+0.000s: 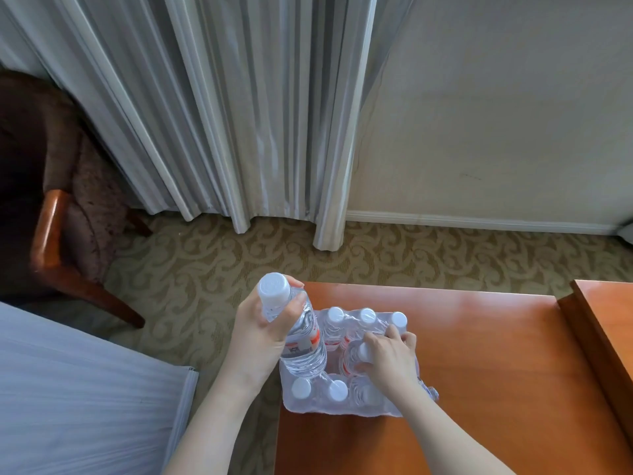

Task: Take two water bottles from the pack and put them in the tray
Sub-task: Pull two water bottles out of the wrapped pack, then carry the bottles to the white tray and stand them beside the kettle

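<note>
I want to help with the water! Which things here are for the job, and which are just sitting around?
For the job:
- bottle held up in the left hand
- pack of bottles on the table
- right hand gripping a second bottle in the pack

Just around:
- chair
- curtains
- bed

No tray is in view.

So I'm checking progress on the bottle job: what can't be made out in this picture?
- Tray: not in the head view.
- Bottle under the right hand: the hand covers it, grip unclear.
- Label on the bottle in the left hand: blurred.
- Pack: hands cover part, count uncertain.
</note>
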Demonstrator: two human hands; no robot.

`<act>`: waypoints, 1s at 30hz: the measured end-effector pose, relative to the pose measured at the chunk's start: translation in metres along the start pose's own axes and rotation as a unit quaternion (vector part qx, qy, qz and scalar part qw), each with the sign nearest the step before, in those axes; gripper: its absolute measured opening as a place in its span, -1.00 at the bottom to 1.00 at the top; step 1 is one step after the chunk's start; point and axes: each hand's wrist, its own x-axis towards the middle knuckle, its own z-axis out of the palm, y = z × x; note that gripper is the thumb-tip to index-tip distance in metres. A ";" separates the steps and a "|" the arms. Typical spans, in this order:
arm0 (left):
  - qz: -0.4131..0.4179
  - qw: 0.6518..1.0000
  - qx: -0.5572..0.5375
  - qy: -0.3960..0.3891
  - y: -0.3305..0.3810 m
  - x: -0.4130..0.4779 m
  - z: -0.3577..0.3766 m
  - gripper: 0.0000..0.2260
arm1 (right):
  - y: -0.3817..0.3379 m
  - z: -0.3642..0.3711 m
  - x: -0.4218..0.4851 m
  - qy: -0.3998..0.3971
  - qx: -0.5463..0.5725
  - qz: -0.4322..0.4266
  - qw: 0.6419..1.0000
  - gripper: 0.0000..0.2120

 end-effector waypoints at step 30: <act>0.117 0.982 0.058 -0.140 0.091 0.002 0.072 -0.78 | 0.033 -0.239 -0.097 0.308 0.446 -0.056 0.838 -0.61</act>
